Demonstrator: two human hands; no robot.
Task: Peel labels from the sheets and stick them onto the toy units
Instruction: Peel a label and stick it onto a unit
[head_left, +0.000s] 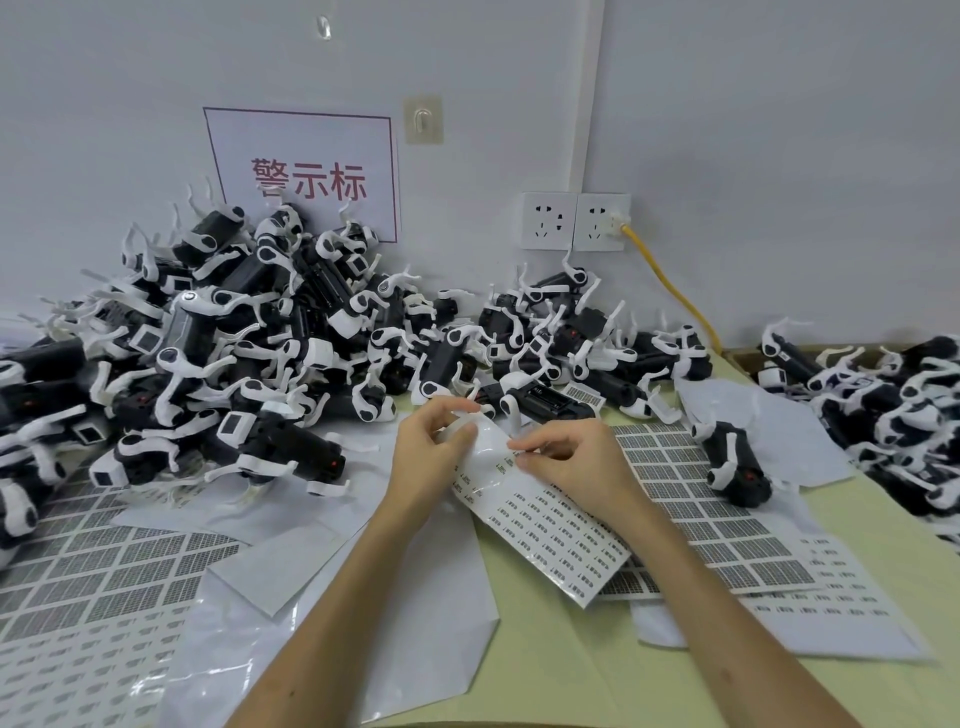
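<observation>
Toys (270, 452) are black with white limbs, some with a red dot. Sheets (587, 561) are white, gridded with small dark labels (670, 470). The tabletop (571, 665) is pale green; the cable (670, 283) yellow; the sign (306, 171) white with red characters.

Near the middle, the left hand (431, 457) grips the far end of a label sheet (550, 525) and curls it upward. The right hand (566, 457) pinches at the same curled end with thumb and forefinger; the label itself is too small to make out. The sheet's near end rests on a second sheet of larger grey labels (701, 499), which lies on the pale green table (857, 519). A big pile of black-and-white toy units (234, 332) fills the far left. One single toy unit (737, 462) lies to the right of the hands. On the far wall hang a red-lettered sign (306, 171) and two sockets (574, 221), the right one with a yellow cable (670, 286) plugged in.
</observation>
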